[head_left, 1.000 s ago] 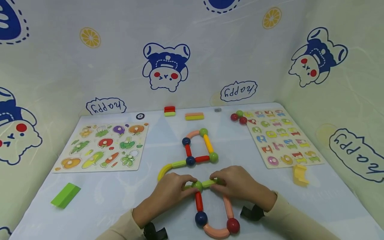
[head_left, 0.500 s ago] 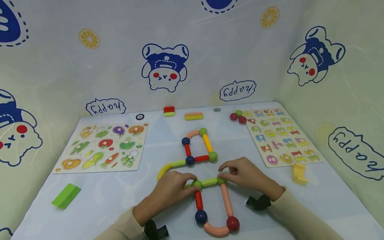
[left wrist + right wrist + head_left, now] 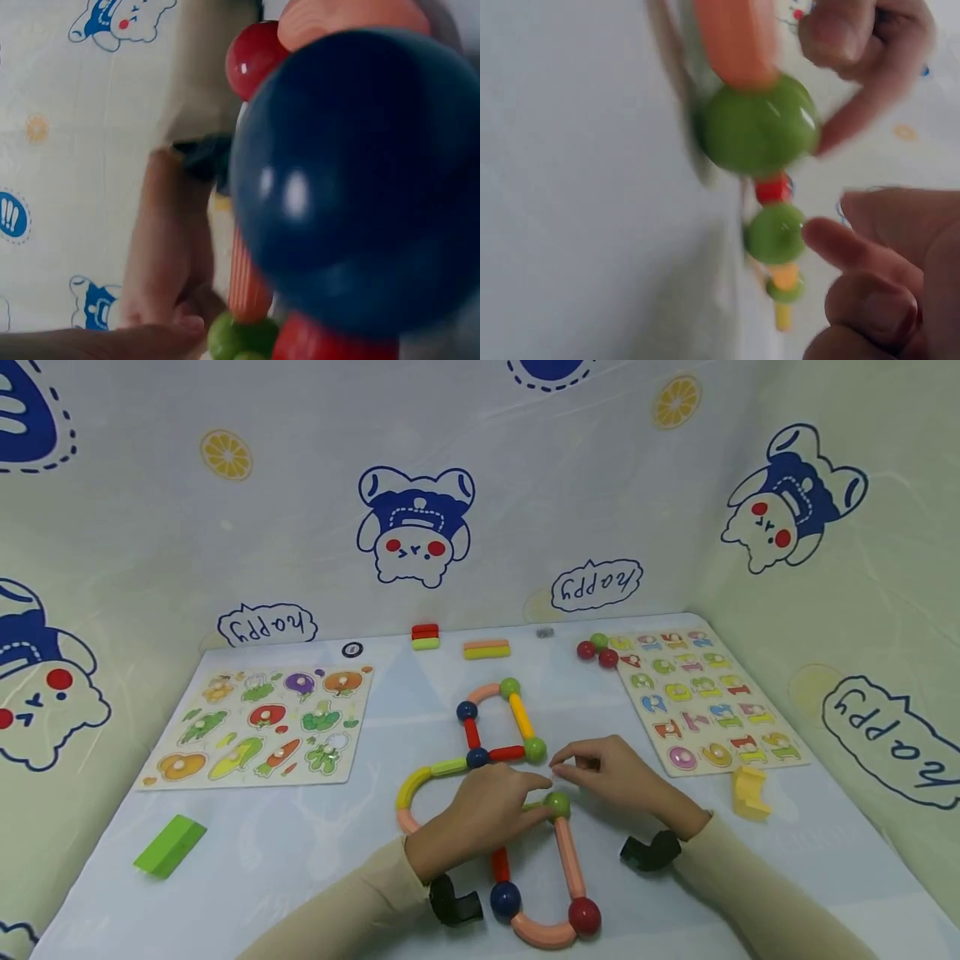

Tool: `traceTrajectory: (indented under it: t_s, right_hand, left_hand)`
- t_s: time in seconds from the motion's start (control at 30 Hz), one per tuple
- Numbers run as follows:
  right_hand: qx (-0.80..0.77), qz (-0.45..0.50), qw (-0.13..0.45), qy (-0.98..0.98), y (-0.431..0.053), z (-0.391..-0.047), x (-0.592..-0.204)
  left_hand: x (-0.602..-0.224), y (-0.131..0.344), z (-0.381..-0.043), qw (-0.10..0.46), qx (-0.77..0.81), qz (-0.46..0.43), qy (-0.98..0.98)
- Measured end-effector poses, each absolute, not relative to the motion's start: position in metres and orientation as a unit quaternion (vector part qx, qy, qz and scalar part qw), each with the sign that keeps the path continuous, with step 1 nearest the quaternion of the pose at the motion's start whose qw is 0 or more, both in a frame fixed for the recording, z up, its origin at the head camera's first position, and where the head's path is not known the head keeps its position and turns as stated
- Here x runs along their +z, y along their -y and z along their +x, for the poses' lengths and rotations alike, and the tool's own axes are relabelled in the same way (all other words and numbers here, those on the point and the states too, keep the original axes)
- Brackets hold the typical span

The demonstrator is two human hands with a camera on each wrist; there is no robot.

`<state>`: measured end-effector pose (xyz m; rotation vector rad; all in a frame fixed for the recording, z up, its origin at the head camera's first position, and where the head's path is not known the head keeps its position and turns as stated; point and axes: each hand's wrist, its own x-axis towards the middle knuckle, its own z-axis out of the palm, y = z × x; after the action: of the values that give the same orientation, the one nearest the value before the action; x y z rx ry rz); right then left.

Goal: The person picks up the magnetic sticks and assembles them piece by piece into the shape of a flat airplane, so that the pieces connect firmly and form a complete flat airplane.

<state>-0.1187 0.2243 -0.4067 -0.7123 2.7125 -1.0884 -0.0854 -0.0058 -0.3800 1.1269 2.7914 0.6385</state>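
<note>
A chain of toy rods and balls lies on the table. In the head view my left hand (image 3: pixel 483 810) reaches across it, thumb and index fingertip spread close beside a green ball (image 3: pixel 557 804). From that ball a salmon rod (image 3: pixel 570 860) runs down to a red ball (image 3: pixel 584 916); a curved salmon rod (image 3: pixel 543 933) joins this to a navy ball (image 3: pixel 506 900). My left hand hides part of the chain. My right hand (image 3: pixel 618 777) hovers to the right of the green ball, fingers loosely bent, holding nothing. A green ball (image 3: pixel 757 124) looms large in the right wrist view.
Farther back the chain makes a second loop with another green ball (image 3: pixel 535 749). A vegetable puzzle board (image 3: pixel 352 760) lies left, a second picture board (image 3: pixel 720 710) right. Spare rods (image 3: pixel 486 650) and loose balls (image 3: pixel 607 657) lie behind; a green block (image 3: pixel 171 846) and yellow block (image 3: pixel 749 793) flank the chain.
My right hand has let go of the chain and moved up and away. My left hand has left the middle green ball and moved right to the green ball above the salmon rod.
</note>
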Motion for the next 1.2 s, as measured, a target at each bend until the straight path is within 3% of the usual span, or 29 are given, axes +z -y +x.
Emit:
traceTrajectory:
  t_s: [0.2, 0.33, 0.77, 1.2]
  right_hand:
    - [-0.351, -0.163, -0.01, -0.922, -0.238, -0.157, -0.391]
    - [-0.338, -0.128, -0.029, -0.932, -0.235, -0.19, -0.38]
    - [-0.19, -0.19, 0.043, -0.962, -0.16, -0.309, -0.37]
    - [-0.128, -0.208, 0.062, -0.968, -0.148, -0.346, -0.384]
  left_hand:
    - [-0.384, -0.005, -0.085, 0.053, 0.214, 0.358, -0.908]
    - [-0.388, -0.005, -0.085, 0.048, 0.213, 0.355, -0.909]
    - [-0.392, -0.003, -0.086, 0.037, 0.235, 0.363, -0.901]
    - [-0.395, -0.004, -0.086, 0.05, 0.247, 0.359, -0.899]
